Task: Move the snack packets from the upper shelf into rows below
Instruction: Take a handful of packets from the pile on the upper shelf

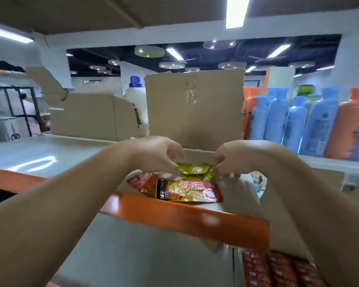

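Reaching up onto the upper shelf [184, 216], the left grip [153, 154] and right grip [234, 156] each pinch, fingers curled, one end of a yellow-green packet [195, 168], apparently to lift it level. It lies just behind two red-orange packets [192, 190] near the shelf's orange lip, within easy reach: three packets counted. Rows of red packets [278, 270] fill the shelf below, too blurred to count. Two cardboard boxes [195, 108] stand behind.
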Demonstrator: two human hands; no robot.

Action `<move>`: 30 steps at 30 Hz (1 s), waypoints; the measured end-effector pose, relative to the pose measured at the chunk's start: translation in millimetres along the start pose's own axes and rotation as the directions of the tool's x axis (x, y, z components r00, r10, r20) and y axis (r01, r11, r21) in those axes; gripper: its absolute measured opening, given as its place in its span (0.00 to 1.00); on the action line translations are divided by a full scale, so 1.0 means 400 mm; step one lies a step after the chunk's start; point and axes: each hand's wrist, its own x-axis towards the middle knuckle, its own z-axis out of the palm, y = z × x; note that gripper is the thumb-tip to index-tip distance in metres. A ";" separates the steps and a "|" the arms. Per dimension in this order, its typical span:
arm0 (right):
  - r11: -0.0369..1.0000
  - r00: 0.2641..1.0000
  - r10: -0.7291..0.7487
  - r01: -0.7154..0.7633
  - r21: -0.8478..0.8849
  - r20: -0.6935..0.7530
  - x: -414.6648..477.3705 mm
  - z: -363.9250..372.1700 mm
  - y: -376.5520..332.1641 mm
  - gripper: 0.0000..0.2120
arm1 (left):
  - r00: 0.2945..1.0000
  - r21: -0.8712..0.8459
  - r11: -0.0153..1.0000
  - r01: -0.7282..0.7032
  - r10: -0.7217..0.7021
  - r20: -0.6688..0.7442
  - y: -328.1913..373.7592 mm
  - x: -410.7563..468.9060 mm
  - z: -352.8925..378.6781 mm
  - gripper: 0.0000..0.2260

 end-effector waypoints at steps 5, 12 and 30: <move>0.976 0.970 0.206 -0.193 -0.105 0.131 0.040 -0.027 -0.071 0.12 | 0.974 0.231 0.952 -0.202 0.172 0.146 -0.024 0.092 0.012 0.22; 0.899 0.861 0.437 -0.428 -0.093 0.261 0.134 -0.056 -0.162 0.24 | 0.905 0.452 0.784 -0.426 0.374 0.205 -0.121 0.127 -0.025 0.11; 0.941 0.937 0.314 -0.285 0.185 -0.155 0.216 -0.049 -0.207 0.07 | 0.972 0.070 0.972 -0.226 0.230 -0.047 -0.393 0.257 -0.090 0.12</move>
